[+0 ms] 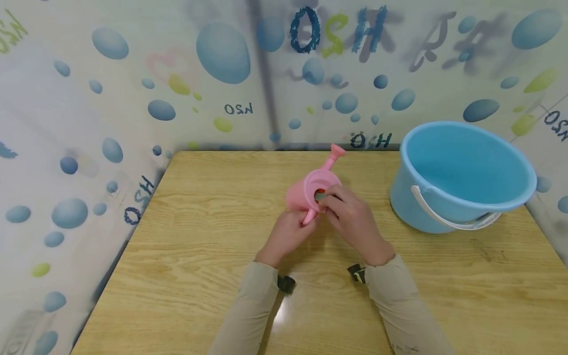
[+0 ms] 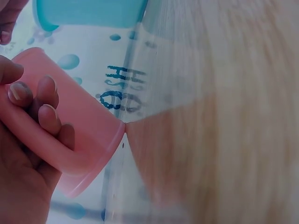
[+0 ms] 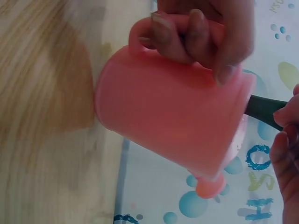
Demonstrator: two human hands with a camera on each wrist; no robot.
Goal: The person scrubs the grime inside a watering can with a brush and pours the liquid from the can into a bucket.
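A pink toy watering can (image 1: 297, 196) leans on the table, its base edge on the wood and its mouth tipped toward me. My left hand (image 1: 288, 234) grips the can's handle (image 2: 35, 137), fingers curled through the loop. At the mouth, my right hand (image 1: 352, 219) pinches a flat dark green piece (image 3: 262, 110), whose other end goes inside the can. A bit of red (image 1: 321, 191) shows within the mouth beside it in the head view. I cannot tell what the green piece is. The pink spout (image 1: 335, 157) points away toward the wall.
A large light blue bucket (image 1: 406, 197) with a white handle (image 1: 437, 217) stands at the right of the wooden table (image 1: 191, 236). Behind the table hangs a white wall covering (image 1: 275, 98) with blue and green drops and lettering. Dark straps show at both wrists.
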